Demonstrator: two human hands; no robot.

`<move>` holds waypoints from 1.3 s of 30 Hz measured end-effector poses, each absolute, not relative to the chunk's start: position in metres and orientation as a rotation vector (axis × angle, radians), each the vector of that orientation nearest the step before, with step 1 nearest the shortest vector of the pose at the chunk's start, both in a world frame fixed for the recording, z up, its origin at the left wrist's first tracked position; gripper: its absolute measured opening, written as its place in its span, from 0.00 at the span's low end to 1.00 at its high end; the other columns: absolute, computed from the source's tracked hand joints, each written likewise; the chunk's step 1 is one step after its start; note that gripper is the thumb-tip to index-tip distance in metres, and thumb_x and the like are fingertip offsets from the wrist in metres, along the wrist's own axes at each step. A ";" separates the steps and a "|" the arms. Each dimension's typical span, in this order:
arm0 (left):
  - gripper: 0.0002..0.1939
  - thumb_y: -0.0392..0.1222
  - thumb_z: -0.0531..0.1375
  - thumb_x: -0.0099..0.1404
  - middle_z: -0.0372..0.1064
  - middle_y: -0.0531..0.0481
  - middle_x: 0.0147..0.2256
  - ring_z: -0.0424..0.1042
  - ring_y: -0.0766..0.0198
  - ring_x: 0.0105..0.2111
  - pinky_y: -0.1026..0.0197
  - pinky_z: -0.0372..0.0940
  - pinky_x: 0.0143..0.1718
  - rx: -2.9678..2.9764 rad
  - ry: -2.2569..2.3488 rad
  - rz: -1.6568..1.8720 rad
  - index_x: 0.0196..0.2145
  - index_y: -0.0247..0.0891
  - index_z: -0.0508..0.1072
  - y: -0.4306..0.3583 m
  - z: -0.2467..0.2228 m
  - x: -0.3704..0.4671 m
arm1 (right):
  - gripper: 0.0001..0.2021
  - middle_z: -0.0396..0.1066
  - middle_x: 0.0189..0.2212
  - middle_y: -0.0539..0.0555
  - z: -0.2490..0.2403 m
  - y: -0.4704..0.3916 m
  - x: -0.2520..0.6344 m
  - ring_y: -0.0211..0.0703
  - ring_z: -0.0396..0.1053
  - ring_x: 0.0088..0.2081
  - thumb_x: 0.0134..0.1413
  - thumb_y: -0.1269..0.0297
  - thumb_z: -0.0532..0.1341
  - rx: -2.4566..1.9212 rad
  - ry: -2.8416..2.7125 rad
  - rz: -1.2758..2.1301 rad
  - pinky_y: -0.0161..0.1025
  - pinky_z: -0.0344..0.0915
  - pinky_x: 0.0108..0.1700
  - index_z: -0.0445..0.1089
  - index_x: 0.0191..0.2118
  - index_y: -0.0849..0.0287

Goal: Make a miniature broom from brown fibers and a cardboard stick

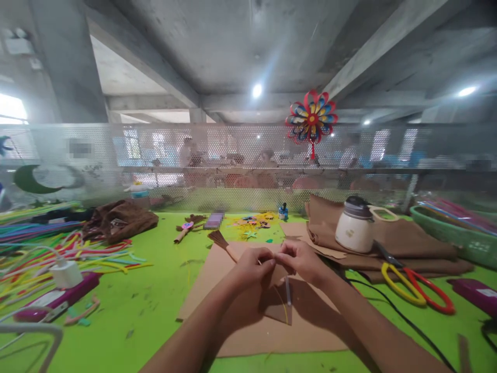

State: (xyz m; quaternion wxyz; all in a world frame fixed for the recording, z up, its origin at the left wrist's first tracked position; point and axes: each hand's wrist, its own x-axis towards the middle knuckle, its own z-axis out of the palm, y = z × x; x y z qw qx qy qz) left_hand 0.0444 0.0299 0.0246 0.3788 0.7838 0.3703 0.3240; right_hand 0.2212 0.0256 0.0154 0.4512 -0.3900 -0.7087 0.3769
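Note:
My left hand (254, 267) is closed on a rolled brown paper piece (232, 252), whose fringed brush-like end (218, 238) sticks out to the upper left. My right hand (302, 260) pinches close beside it, fingertips nearly meeting those of the left; what lies in that pinch is hidden. A thin yellow string (285, 305) hangs below the fingers. Beneath, a smaller brown sheet (276, 311) and a translucent stick (288, 291) lie over a large cardboard sheet (310, 336).
Scissors (404, 290) with yellow and red handles, folded brown material (423, 238) and a white jar (354, 228) are at right. Left lie colourful pipe cleaners (112, 254), a purple power strip (58, 298) and a brown bag (120, 220). A perforated screen (233, 155) stands behind.

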 end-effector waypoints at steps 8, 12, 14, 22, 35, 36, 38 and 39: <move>0.08 0.38 0.54 0.56 0.59 0.56 0.18 0.59 0.68 0.22 0.66 0.51 0.24 2.154 1.057 0.845 0.21 0.36 0.65 0.032 0.025 0.039 | 0.10 0.65 0.19 0.47 0.015 0.029 0.217 0.34 0.60 0.21 0.46 0.60 0.64 -0.985 -1.756 0.968 0.32 0.56 0.24 0.68 0.25 0.62; 0.05 0.36 0.54 0.54 0.61 0.54 0.21 0.60 0.66 0.25 0.65 0.52 0.26 2.221 1.038 0.854 0.21 0.37 0.65 0.032 0.022 0.040 | 0.12 0.62 0.15 0.46 0.015 0.027 0.217 0.34 0.58 0.18 0.46 0.58 0.64 -1.015 -1.775 0.958 0.31 0.54 0.21 0.66 0.22 0.61; 0.06 0.37 0.54 0.55 0.61 0.54 0.21 0.60 0.66 0.25 0.65 0.53 0.26 2.207 1.045 0.861 0.21 0.37 0.64 0.032 0.022 0.040 | 0.14 0.60 0.13 0.45 0.016 0.027 0.219 0.32 0.56 0.17 0.46 0.56 0.64 -1.004 -1.769 0.960 0.30 0.51 0.19 0.64 0.21 0.60; 0.11 0.44 0.56 0.56 0.56 0.57 0.18 0.55 0.69 0.22 0.66 0.49 0.23 2.159 1.004 0.770 0.20 0.36 0.64 0.029 0.031 0.036 | 0.16 0.60 0.10 0.43 0.016 0.028 0.227 0.31 0.54 0.12 0.45 0.54 0.65 -1.005 -1.748 1.044 0.29 0.49 0.16 0.64 0.19 0.60; 0.20 0.55 0.60 0.56 0.58 0.57 0.17 0.57 0.71 0.19 0.67 0.51 0.22 1.925 0.878 0.752 0.21 0.34 0.65 0.036 0.032 0.027 | 0.17 0.63 0.15 0.43 0.022 0.031 0.233 0.31 0.59 0.16 0.42 0.59 0.67 -0.881 -1.511 1.200 0.31 0.59 0.19 0.72 0.37 0.64; 0.20 0.55 0.60 0.55 0.58 0.57 0.18 0.58 0.71 0.19 0.67 0.52 0.23 1.884 0.844 0.754 0.22 0.34 0.66 0.036 0.032 0.026 | 0.17 0.63 0.16 0.43 0.025 0.030 0.232 0.31 0.59 0.16 0.41 0.58 0.68 -0.851 -1.459 1.219 0.31 0.60 0.19 0.71 0.37 0.64; 0.19 0.55 0.62 0.55 0.59 0.57 0.19 0.59 0.71 0.19 0.67 0.54 0.23 1.776 0.777 0.755 0.25 0.33 0.68 0.036 0.032 0.025 | 0.18 0.64 0.18 0.44 0.029 0.026 0.231 0.33 0.61 0.17 0.43 0.55 0.67 -0.805 -1.385 1.249 0.33 0.63 0.21 0.71 0.38 0.62; 0.19 0.55 0.62 0.54 0.60 0.56 0.19 0.59 0.72 0.19 0.67 0.54 0.23 1.712 0.746 0.758 0.27 0.33 0.69 0.037 0.031 0.025 | 0.19 0.65 0.19 0.45 0.031 0.024 0.229 0.34 0.63 0.19 0.43 0.53 0.66 -0.784 -1.361 1.266 0.34 0.64 0.22 0.71 0.38 0.62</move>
